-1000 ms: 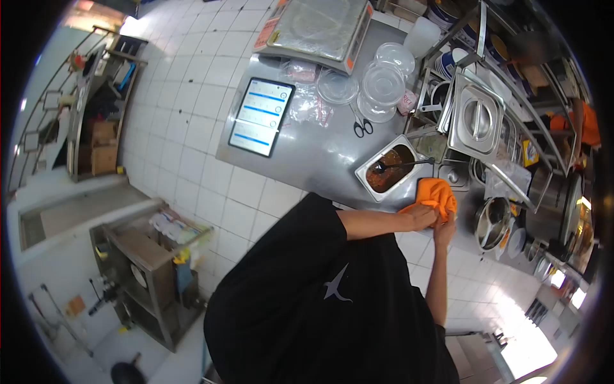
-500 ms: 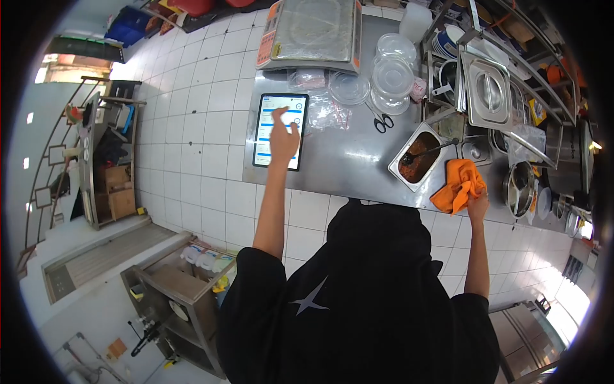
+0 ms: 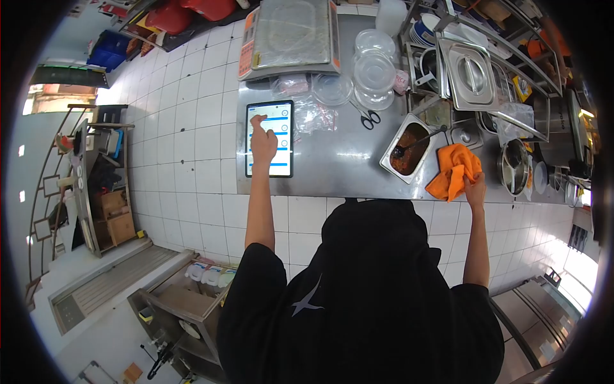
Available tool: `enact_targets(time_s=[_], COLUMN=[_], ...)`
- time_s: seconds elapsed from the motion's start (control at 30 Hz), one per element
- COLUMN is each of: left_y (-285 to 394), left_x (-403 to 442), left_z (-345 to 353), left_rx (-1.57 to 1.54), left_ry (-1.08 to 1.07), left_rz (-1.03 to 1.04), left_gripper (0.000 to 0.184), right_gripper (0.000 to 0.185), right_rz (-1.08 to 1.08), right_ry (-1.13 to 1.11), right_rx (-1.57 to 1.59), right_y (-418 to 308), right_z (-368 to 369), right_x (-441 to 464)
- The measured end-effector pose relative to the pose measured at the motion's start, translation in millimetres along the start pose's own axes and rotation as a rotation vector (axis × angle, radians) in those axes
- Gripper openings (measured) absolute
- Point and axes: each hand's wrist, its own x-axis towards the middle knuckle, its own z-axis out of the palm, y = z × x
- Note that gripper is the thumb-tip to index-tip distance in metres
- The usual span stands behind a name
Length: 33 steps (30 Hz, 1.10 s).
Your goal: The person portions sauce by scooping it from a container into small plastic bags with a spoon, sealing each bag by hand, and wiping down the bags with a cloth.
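Note:
On the left of the steel table lies a tablet with a lit white and blue screen. My left hand is over it, index finger stretched toward the upper part of the screen and thumb apart, holding nothing. At the right, my right hand has its fingers closed on the edge of a crumpled orange cloth by the table's front edge. Beside the cloth stands a rectangular steel container with reddish-brown food and a dark ladle in it.
Behind the tablet sits a weighing scale. Clear plastic lids, plastic bags and scissors lie mid-table. A metal rack with a steel lid and pans crowd the right side.
The camera view has shifted, so the table appears further left. My left hand still hovers over the tablet, its index finger stretched further forward. My right hand stays on the cloth.

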Motion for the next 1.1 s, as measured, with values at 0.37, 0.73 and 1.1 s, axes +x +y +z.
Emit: enact_targets(time_s=[0.37, 0.73, 1.1], left_y=[-0.2, -11.2, 54.7], left_x=[3.1, -10.1, -48.5], left_z=[-3.6, 11.8, 26.3], left_rx=[0.004, 0.168, -0.033], left_ry=[0.014, 0.059, 0.053], left_rz=[-0.003, -0.138, -0.176], left_gripper=[0.046, 0.049, 0.049], right_gripper=[0.040, 0.021, 0.025], right_rz=[0.004, -0.452, -0.707], right_ry=[0.197, 0.090, -0.487], right_rx=[-0.060, 0.400, 0.205], right_y=[-29.3, -219.2, -401.4], right_z=[-15.7, -29.3, 178.9], right_x=[-18.8, -36.4, 31.0])
